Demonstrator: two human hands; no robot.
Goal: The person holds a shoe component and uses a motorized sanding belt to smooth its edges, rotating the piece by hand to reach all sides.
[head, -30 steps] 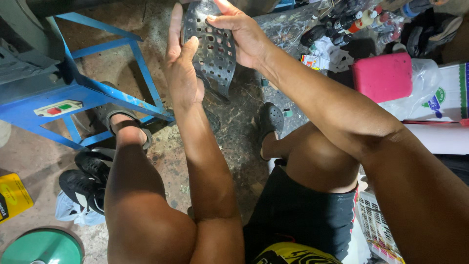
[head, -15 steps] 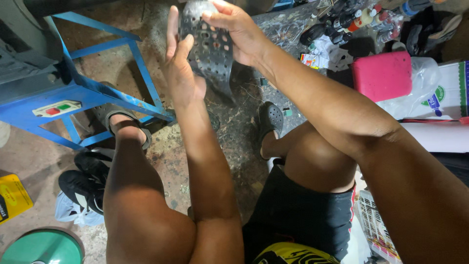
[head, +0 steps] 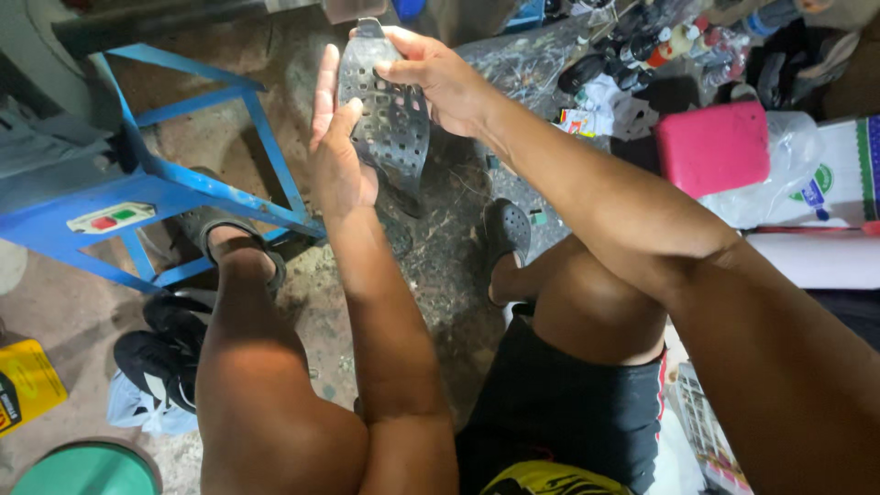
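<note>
Fingers of the left hand (head: 337, 151) stand straight and together, palm flat against the left edge of a dark perforated shoe sole (head: 390, 119), while the right hand (head: 438, 81) curls over the sole's upper right edge, its fingers (head: 396, 68) bent and gripping the rim with the thumb side on the face. Both hands hold the sole upright in the air above the floor, its narrow end uppermost and its face full of small holes turned toward the camera. Of containers, a clear plastic bag (head: 796, 174) lies at the right with something pale inside that cannot be made out, a yellow tin (head: 26, 385) sits at the lower left edge, and a green round lid or tub (head: 87, 469) shows at the bottom left; their contents are hidden. Just left of the hands stands a blue metal frame (head: 174, 183) carrying a small switch box with a red and a green button. A pink box (head: 713, 147) lies right of the right forearm, with small bottles (head: 674, 41) and clutter behind it. Black shoes (head: 160, 353) rest by the left knee, and the right foot wears a dark clog (head: 507, 234) on the stained floor (head: 440, 266) below the sole.
</note>
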